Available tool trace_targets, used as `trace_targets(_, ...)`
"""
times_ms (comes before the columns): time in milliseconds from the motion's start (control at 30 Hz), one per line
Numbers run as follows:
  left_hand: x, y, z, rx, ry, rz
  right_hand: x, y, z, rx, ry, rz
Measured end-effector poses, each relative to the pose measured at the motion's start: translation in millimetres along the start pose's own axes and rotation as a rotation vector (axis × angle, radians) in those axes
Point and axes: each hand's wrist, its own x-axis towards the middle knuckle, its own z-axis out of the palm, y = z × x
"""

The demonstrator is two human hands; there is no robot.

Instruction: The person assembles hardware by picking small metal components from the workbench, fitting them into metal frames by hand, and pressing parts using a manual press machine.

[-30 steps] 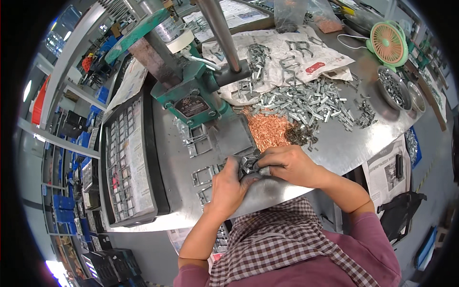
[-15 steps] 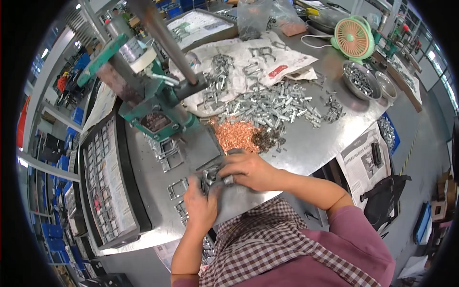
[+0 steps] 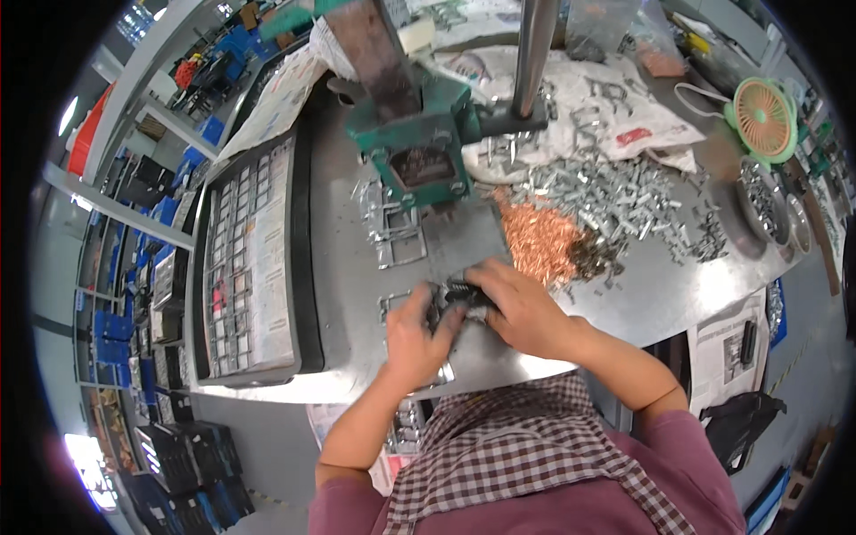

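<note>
My left hand (image 3: 417, 339) and my right hand (image 3: 524, 310) come together at the table's front edge, below the green hand press (image 3: 415, 147). Both are closed around a small grey metal part (image 3: 461, 296), its shape largely covered by my darkened fingers. Thin rectangular metal frames (image 3: 403, 248) lie beside the press plate, and another sits partly behind my left hand. Just beyond my right hand spreads a heap of small copper-coloured pieces (image 3: 535, 239), with a clump of dark little pieces (image 3: 592, 255) at its right side.
Loose silver metal pieces (image 3: 620, 194) cover the table behind the copper heap. At left stands a black-rimmed tray (image 3: 308, 294) with rows of frames on newspaper. A white sack (image 3: 664, 125), a metal bowl (image 3: 758, 209) and a green fan (image 3: 762, 116) are farther back. The press lever (image 3: 532, 62) rises high.
The whole view has shifted, so the press and table appear farther right and higher. My hands remain together around the metal part, with their fingers slightly rearranged.
</note>
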Motion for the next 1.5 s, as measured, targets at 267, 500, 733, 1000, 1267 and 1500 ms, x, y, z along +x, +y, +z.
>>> trace_targets(267, 48, -73, -37, -0.071, 0.01, -0.074, -9, 13, -3, -0.211, -0.143, 0.061)
trace_targets(500, 28, -84, -35, 0.44, -0.037, 0.308, -35, 45, -9, -0.06, -0.033, -0.103)
trace_targets(733, -20, -43, -48, 0.653, -0.523, 0.194, -32, 39, -7, -0.115, -0.046, -0.144)
trace_targets(1000, -187, -63, -106, 0.543, -0.669, 0.165, -51, 58, -22, 0.126, 0.124, 0.208)
trace_targets(1267, -400, -225, -10, 0.604, -0.978, -0.078, -76, 41, -13, -0.477, -0.064, -0.098)
trace_targets(1500, -394, -246, 51, 0.569, -0.762, 0.041, -55, 25, -21, -0.429, -0.023, 0.13)
